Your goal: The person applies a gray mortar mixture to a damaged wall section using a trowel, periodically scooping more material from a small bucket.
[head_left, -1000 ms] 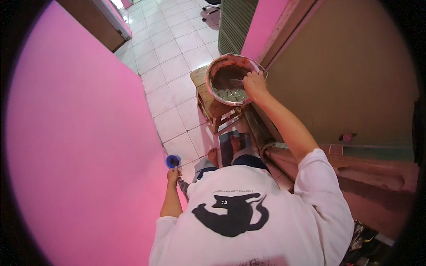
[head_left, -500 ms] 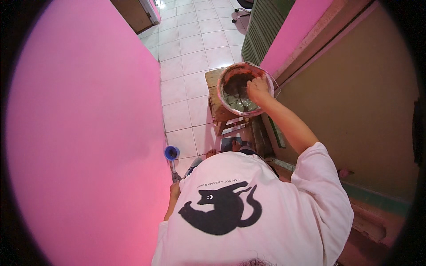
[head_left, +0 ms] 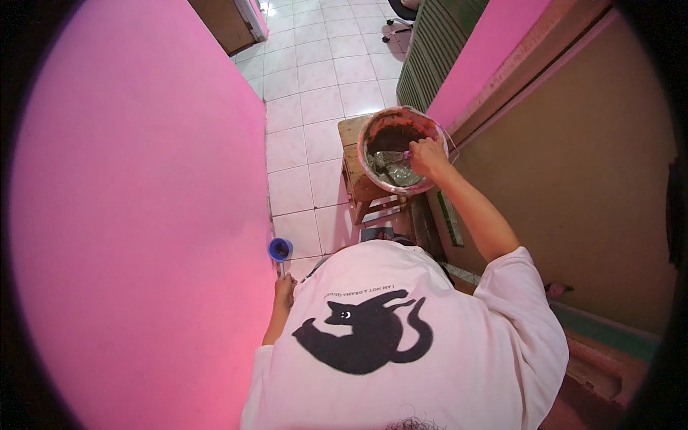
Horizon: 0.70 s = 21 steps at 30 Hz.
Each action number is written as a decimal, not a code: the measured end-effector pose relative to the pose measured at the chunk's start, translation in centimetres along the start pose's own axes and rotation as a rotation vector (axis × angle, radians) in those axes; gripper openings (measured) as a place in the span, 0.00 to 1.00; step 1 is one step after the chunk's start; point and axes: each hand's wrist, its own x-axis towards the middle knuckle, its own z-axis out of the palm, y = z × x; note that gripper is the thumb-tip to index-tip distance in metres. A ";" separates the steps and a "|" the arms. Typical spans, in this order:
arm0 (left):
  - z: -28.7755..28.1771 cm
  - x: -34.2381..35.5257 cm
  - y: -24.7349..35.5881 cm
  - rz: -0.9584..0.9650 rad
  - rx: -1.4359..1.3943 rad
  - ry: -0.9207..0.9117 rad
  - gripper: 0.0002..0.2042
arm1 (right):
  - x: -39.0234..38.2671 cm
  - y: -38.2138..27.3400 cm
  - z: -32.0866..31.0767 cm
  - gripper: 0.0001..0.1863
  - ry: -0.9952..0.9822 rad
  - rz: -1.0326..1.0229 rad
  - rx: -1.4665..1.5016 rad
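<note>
Round pinkish stained bucket [head_left: 396, 123] on brown wooden stool [head_left: 352, 133], wet grey mix [head_left: 405, 174] lying inside; work looks unfinished. Right hand [head_left: 428, 156] closed on pink-handled flat trowel [head_left: 390, 159], already inside bucket, not yet lifted out. Left hand [head_left: 284, 287] gripping round blue plastic dipper [head_left: 272, 251], left of bucket

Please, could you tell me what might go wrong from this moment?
The bucket stands on a wooden stool; a hard push by the right hand might tip it. The grey wet mix could drip onto the tiled floor if the tool comes out carelessly. The left hand holds the blue dipper close to the pink wall, so it might knock the wall.
</note>
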 end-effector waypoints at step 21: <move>-1.3 3.2 4.0 -0.116 0.092 -0.181 0.12 | -5.0 0.8 -3.9 0.18 -0.020 0.300 0.493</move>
